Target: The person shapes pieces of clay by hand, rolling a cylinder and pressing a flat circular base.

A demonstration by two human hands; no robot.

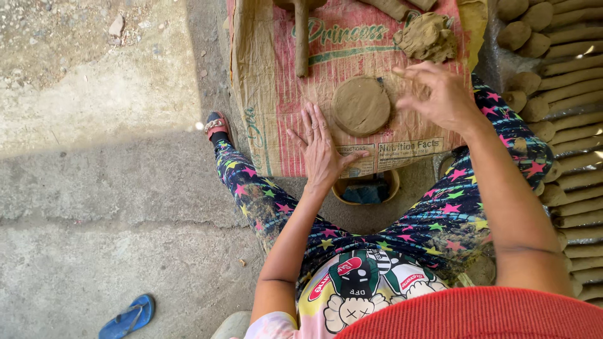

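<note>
So right now I've got a flat round disc of brown clay point(360, 105) sitting on a printed sack of woven plastic point(276, 81) that's spread over my work board, just in front of my knees. My left hand point(321, 150) is laid flat on the sack just beside the disc's near-left edge, fingers spread, palm down, not gripping anything. My right hand point(440, 94) hovers just off the disc's right edge, fingers loosely curled and half open, empty as far as I can see.

There's a rough lump of the same brown clay point(428, 36) further up the sack on the right, and a wooden mallet-like tool point(302, 34) lying to the upper left, untouched. Off to my right are rows of rolled clay logs point(575, 107) stacked side by side. A small round bucket point(367, 187) sits on the ground between my legs, and a blue flip-flop point(127, 316) is lying on the concrete floor point(94, 188).

My read: I'm at the flattening and rounding stage. The disc looks pretty even already, with a clean edge. The next bit probably wants gentle, even pressure from the right palm while the left keeps the sack from sliding, so the rim doesn't crack or go lopsided.
</note>
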